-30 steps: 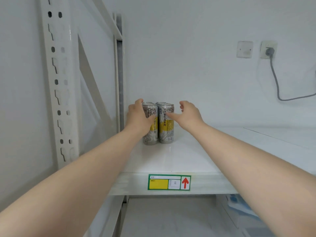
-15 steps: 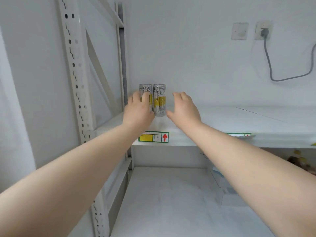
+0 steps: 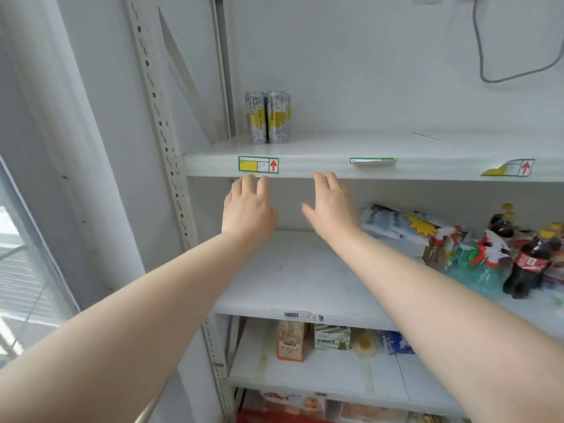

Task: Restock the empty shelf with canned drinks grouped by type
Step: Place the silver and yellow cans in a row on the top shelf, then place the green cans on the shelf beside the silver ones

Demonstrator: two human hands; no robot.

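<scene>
The two cans [image 3: 268,117] near the left edge of the shelf [image 3: 335,148] are silver-grey, with a yellow band and dark letters. The shelf is plain white. The label [image 3: 258,164] on its front edge has a green border, a yellow field and a red arrow. On the white lower shelf [image 3: 290,285], the cola bottles [image 3: 529,264] are dark brown with red labels and yellow caps.

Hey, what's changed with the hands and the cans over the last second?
Both hands came off the cans and drew back: the left hand and the right hand are now open below the shelf edge. The cans stayed upright, side by side, at the shelf's left rear.
</scene>
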